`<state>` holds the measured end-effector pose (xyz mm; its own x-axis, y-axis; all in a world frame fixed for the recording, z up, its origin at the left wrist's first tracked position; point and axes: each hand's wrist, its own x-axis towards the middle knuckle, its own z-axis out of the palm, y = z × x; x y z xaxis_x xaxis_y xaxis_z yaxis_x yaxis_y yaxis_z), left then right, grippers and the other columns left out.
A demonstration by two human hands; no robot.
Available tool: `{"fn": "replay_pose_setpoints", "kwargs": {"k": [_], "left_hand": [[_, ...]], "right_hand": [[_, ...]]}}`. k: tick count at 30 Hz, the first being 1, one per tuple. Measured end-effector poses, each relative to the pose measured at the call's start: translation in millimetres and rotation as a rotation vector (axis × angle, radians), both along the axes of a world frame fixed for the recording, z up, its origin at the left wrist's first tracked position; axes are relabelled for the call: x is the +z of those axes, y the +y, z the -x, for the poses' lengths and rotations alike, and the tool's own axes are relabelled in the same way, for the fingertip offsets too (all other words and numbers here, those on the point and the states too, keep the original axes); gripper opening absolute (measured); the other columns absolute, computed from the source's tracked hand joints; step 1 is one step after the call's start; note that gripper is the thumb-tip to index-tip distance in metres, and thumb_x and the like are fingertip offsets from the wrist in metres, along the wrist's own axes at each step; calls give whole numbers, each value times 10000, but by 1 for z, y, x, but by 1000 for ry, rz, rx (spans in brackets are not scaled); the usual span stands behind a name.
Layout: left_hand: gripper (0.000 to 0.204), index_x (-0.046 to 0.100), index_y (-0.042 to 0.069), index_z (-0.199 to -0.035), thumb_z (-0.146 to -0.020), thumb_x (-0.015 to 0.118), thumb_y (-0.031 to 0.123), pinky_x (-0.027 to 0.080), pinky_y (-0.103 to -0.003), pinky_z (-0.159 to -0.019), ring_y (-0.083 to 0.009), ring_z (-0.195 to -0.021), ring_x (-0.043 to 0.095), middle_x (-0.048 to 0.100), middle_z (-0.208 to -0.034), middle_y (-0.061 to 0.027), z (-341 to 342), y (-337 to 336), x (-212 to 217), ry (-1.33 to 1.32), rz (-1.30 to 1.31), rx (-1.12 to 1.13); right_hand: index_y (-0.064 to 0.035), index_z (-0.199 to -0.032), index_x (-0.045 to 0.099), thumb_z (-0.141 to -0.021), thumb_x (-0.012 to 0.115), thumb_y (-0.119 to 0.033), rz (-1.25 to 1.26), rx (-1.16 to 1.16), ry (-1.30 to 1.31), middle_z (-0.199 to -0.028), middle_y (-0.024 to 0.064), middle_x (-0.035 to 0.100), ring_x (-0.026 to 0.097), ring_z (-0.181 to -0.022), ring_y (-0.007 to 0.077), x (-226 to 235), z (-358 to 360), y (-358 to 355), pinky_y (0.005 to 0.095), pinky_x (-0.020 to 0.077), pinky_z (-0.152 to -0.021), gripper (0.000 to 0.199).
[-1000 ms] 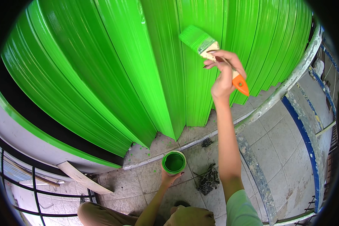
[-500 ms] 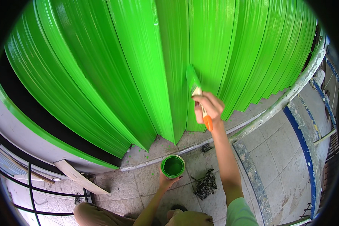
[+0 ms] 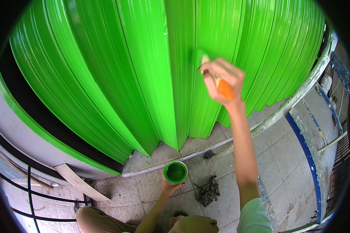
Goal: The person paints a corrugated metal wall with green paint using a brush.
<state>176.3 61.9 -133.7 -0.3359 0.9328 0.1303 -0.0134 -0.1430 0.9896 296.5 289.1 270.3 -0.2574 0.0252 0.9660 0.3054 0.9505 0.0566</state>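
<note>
My right hand [image 3: 224,79] is closed round a paintbrush [image 3: 224,90] with an orange-tipped, pale handle. Its bristles, coated green and smeared by motion, are at the surface of a folded, ribbed metal panel [image 3: 147,70] painted bright green. Low in the view, my left hand [image 3: 171,188] grips an open can of green paint [image 3: 175,172] from beneath and behind. The can is upright, with dark green paint inside and lighter green on its rim. Most of the left fingers are hidden by the can.
Grey floor tiles [image 3: 124,211] with green drips lie below the panel. A dark crumpled rag [image 3: 208,192] lies right of the can. A wooden board [image 3: 81,182] and black metal bars [image 3: 30,190] stand at left; a paint-spattered pole [image 3: 295,99] and blue-edged ladder [image 3: 308,155] at right.
My right hand has moved the brush up along the panel and slightly to the right. The paint can in my left hand has stayed almost in place.
</note>
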Motion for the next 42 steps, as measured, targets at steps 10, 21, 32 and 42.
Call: {"fn": "replay_pose_setpoints", "kwargs": {"k": [10, 21, 32, 42], "left_hand": [[935, 282, 48, -1271, -534, 853, -20, 451, -348, -911, -208, -1083, 530, 510, -1173, -95, 0, 2, 5, 10, 23, -15], [927, 306, 43, -1257, -517, 862, -19, 435, -345, -936, -200, -1100, 516, 503, -1185, -90, -4, 1, -8, -19, 33, -35], [950, 281, 44, -1273, -520, 856, -22, 446, -336, -926, -199, -1094, 518, 492, -1193, -91, 4, 1, -24, -77, 57, -29], [981, 234, 61, -1323, -545, 817, -69, 459, -353, -944, -214, -1156, 491, 459, -1242, -84, -4, 1, 2, -125, 23, -83]], "right_hand": [[-35, -752, 627, -601, 577, -15, -51, -95, 47, -719, 89, 589, 576, -529, 201, -118, 1, 2, 279, 466, -452, 161], [-56, -688, 581, -624, 595, -38, 284, -81, -211, -595, 57, 520, 526, -462, 200, -196, -17, -14, 307, 431, -405, 68], [-43, -736, 639, -583, 590, -28, -172, -40, 266, -644, 81, 577, 563, -501, 198, -53, 8, 7, 279, 436, -429, 161], [-38, -819, 621, -644, 599, -36, 322, -110, -328, -718, 116, 600, 568, -521, 193, -255, -35, -32, 277, 450, -436, 177]]}}
